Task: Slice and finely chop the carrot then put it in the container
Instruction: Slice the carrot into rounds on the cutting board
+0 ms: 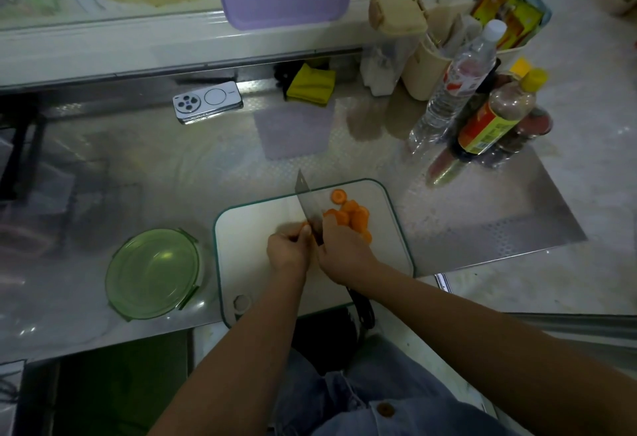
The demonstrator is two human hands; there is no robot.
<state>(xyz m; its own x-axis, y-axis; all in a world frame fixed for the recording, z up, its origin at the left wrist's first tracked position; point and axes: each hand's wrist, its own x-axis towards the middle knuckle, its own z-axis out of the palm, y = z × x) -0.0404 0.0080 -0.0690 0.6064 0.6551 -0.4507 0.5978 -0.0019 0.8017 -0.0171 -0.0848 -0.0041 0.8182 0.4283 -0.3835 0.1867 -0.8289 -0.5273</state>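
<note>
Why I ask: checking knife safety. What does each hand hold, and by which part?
The right hand grips the knife where handle meets blade; the left hand fingers pinch the carrot stub, mostly hidden.

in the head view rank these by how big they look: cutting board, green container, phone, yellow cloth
1. cutting board
2. green container
3. phone
4. yellow cloth
The phone and cloth look close in size. Both lie farther from the camera than the other two, so their order is unsure.

Orange carrot slices (351,217), white board (248,256) with a green rim, translucent green container (153,273), yellow cloth (310,86).
</note>
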